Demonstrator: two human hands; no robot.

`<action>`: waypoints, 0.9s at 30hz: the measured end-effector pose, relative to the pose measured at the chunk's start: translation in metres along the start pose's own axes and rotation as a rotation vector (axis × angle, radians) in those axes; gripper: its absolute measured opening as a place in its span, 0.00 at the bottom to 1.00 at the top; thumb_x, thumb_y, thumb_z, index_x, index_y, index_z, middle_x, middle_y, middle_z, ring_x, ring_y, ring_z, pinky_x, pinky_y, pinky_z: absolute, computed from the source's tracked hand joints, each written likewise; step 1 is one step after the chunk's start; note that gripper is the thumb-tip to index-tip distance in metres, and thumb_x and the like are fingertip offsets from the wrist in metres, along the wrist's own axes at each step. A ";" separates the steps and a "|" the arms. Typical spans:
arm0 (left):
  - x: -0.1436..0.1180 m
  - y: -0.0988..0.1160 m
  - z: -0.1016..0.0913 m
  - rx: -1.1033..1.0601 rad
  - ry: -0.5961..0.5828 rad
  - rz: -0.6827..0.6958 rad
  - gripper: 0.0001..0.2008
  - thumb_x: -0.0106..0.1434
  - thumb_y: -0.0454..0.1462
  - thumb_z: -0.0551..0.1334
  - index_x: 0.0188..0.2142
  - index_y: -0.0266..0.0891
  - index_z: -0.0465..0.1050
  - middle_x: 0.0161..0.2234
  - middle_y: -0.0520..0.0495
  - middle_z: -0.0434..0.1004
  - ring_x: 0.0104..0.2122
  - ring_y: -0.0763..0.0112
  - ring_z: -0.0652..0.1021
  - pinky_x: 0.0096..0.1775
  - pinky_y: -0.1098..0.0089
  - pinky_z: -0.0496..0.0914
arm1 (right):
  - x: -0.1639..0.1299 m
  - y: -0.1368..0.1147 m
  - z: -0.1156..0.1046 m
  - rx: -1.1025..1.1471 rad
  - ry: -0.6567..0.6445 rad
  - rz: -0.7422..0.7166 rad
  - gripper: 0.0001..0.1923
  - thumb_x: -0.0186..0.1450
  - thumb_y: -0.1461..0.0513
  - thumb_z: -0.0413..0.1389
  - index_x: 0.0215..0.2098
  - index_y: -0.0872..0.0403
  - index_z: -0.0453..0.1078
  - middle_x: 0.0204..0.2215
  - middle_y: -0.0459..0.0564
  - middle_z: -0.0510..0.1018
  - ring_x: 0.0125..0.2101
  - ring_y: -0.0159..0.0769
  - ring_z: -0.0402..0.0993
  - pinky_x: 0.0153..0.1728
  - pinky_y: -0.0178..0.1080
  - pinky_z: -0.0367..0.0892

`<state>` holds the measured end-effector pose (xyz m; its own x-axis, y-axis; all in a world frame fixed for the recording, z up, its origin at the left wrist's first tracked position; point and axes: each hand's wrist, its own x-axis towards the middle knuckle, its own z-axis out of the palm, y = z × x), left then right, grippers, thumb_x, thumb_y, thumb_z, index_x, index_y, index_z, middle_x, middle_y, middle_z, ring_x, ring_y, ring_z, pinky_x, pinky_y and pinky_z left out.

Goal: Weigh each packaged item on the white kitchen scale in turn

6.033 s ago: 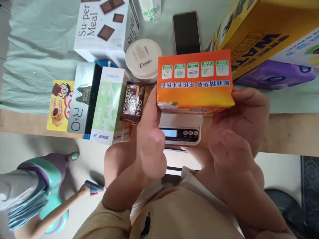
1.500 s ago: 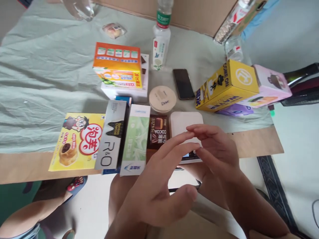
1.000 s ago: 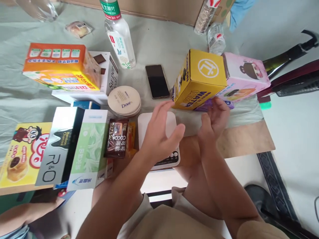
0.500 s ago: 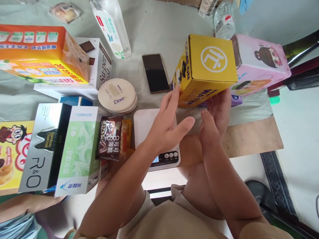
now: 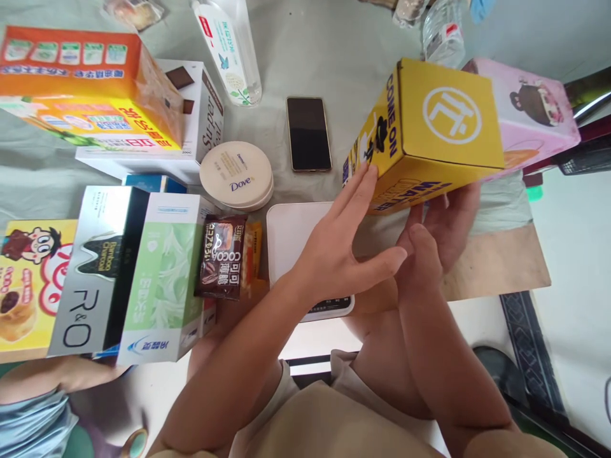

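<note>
One yellow carton (image 5: 429, 133) is held tilted above the right part of the table (image 5: 496, 267), its lower edge lifted clear of the cloth. It is cupped from beneath by the right hand (image 5: 442, 232), whose fingers are spread under the printed side, and it is touched at its left end by the fingertips of the left hand (image 5: 344, 248), which is kept flat and wide. One pink box (image 5: 529, 114) is seen just behind the carton. One white scale (image 5: 298, 245) lies below the left hand, and one dark phone (image 5: 309, 133) is laid beyond it. One round Dove tin (image 5: 236, 175) and one cocoa packet (image 5: 222, 257) are found left of the scale. Two upright boxes, one grey (image 5: 102, 267) and one green (image 5: 165, 277), are set side by side farther left. One orange box (image 5: 86, 83) is stacked on one white box (image 5: 200, 127).
</note>
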<state>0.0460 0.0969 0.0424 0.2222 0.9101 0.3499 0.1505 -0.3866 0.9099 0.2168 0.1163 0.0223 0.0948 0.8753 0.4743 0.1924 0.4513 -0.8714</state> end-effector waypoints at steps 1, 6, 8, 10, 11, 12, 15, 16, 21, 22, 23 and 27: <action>-0.001 0.002 0.001 0.006 0.008 0.015 0.46 0.69 0.59 0.62 0.77 0.39 0.53 0.79 0.35 0.51 0.79 0.46 0.55 0.79 0.44 0.55 | 0.000 -0.002 -0.001 -0.006 0.008 -0.018 0.35 0.65 0.47 0.58 0.70 0.25 0.60 0.75 0.42 0.59 0.73 0.57 0.61 0.73 0.67 0.63; -0.006 0.017 0.000 -0.021 0.115 0.087 0.38 0.68 0.59 0.64 0.70 0.45 0.67 0.74 0.40 0.63 0.77 0.39 0.61 0.76 0.38 0.57 | -0.004 -0.015 0.000 0.018 0.054 -0.064 0.32 0.65 0.49 0.55 0.67 0.21 0.63 0.72 0.37 0.61 0.71 0.55 0.64 0.69 0.66 0.68; -0.008 0.028 -0.007 -0.026 0.138 0.111 0.34 0.69 0.56 0.64 0.69 0.46 0.68 0.73 0.41 0.65 0.76 0.38 0.62 0.76 0.38 0.57 | -0.008 -0.023 0.003 -0.036 0.054 -0.072 0.33 0.66 0.47 0.52 0.69 0.21 0.61 0.73 0.38 0.60 0.72 0.55 0.64 0.63 0.64 0.74; -0.013 0.040 -0.015 0.006 0.132 0.136 0.32 0.72 0.53 0.61 0.70 0.45 0.66 0.73 0.43 0.64 0.76 0.41 0.62 0.77 0.41 0.57 | -0.013 -0.031 0.007 -0.124 0.067 -0.062 0.36 0.66 0.44 0.49 0.72 0.23 0.54 0.75 0.39 0.56 0.72 0.56 0.64 0.60 0.62 0.77; -0.016 0.046 -0.019 0.026 0.130 0.154 0.31 0.73 0.52 0.60 0.71 0.44 0.66 0.73 0.43 0.64 0.76 0.43 0.62 0.77 0.43 0.57 | -0.016 -0.035 0.009 -0.149 0.075 -0.055 0.37 0.65 0.43 0.48 0.73 0.24 0.52 0.75 0.39 0.55 0.72 0.56 0.64 0.59 0.61 0.78; -0.020 0.052 -0.023 0.035 0.132 0.162 0.30 0.74 0.52 0.59 0.71 0.44 0.65 0.73 0.44 0.64 0.75 0.46 0.62 0.77 0.45 0.58 | -0.018 -0.038 0.011 -0.146 0.079 -0.049 0.37 0.65 0.42 0.48 0.73 0.23 0.51 0.76 0.38 0.54 0.72 0.56 0.64 0.59 0.62 0.77; -0.040 0.064 -0.029 -0.047 0.166 0.101 0.29 0.77 0.54 0.55 0.71 0.49 0.65 0.73 0.47 0.62 0.76 0.51 0.62 0.77 0.51 0.61 | -0.024 -0.043 0.017 -0.018 0.041 -0.069 0.35 0.63 0.42 0.51 0.69 0.17 0.55 0.73 0.34 0.57 0.71 0.56 0.65 0.59 0.63 0.76; -0.048 0.066 -0.030 -0.092 0.192 0.070 0.29 0.76 0.55 0.55 0.71 0.51 0.66 0.73 0.48 0.62 0.76 0.51 0.62 0.77 0.51 0.63 | -0.026 -0.043 0.019 0.012 0.024 -0.086 0.34 0.63 0.43 0.51 0.68 0.16 0.57 0.72 0.34 0.59 0.70 0.56 0.66 0.58 0.63 0.76; -0.086 0.068 -0.034 -0.162 0.351 -0.006 0.32 0.71 0.62 0.59 0.67 0.53 0.73 0.69 0.47 0.68 0.72 0.43 0.67 0.71 0.45 0.70 | -0.035 -0.041 0.029 0.011 -0.062 -0.131 0.35 0.64 0.45 0.49 0.70 0.22 0.57 0.70 0.40 0.62 0.61 0.49 0.72 0.52 0.55 0.79; -0.091 0.068 -0.036 -0.135 0.352 -0.021 0.33 0.71 0.63 0.58 0.67 0.53 0.73 0.69 0.47 0.69 0.71 0.43 0.69 0.71 0.44 0.71 | -0.037 -0.041 0.030 0.035 -0.082 -0.136 0.35 0.64 0.45 0.50 0.70 0.23 0.57 0.70 0.40 0.62 0.61 0.48 0.73 0.52 0.54 0.79; -0.094 0.068 -0.039 -0.113 0.348 -0.028 0.34 0.71 0.64 0.57 0.67 0.53 0.73 0.68 0.47 0.70 0.70 0.44 0.70 0.71 0.44 0.71 | -0.040 -0.040 0.031 0.066 -0.096 -0.136 0.35 0.64 0.45 0.51 0.70 0.23 0.57 0.70 0.40 0.63 0.61 0.48 0.73 0.54 0.54 0.79; -0.101 0.069 -0.049 -0.098 0.363 -0.075 0.34 0.71 0.66 0.54 0.67 0.57 0.72 0.66 0.49 0.70 0.68 0.45 0.72 0.72 0.40 0.68 | -0.044 -0.036 0.034 0.209 -0.142 -0.141 0.34 0.64 0.48 0.58 0.69 0.27 0.64 0.64 0.42 0.71 0.58 0.42 0.75 0.52 0.46 0.80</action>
<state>-0.0135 -0.0140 0.0812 -0.1443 0.9359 0.3213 0.0570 -0.3163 0.9469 0.1723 0.0676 0.0280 -0.0595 0.8101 0.5833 -0.0132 0.5836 -0.8119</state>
